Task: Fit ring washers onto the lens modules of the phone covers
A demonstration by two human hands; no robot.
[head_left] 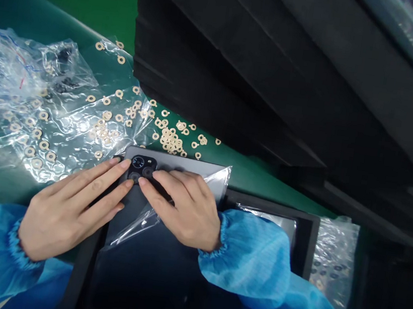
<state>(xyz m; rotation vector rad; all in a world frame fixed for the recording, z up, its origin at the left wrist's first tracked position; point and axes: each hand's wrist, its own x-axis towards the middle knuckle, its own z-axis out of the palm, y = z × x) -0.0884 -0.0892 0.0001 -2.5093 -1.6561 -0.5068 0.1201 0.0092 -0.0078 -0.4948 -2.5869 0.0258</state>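
Observation:
A dark grey device with a camera block at its upper left corner lies under both hands, partly covered by clear film. My left hand rests along the device's left edge, its fingers extended and slightly apart, the tips beside the camera block. From the right, my right hand reaches over the device, thumb and index fingertips close together at the lower lenses. Whether something small sits between those fingertips is hidden. The lower part of the device is dark and hard to make out.
Many small pale rings lie scattered behind the device, some on a clear plastic sheet. Crumpled clear bags are at the left. A black tray and another bag lie right. Large black panels rise behind.

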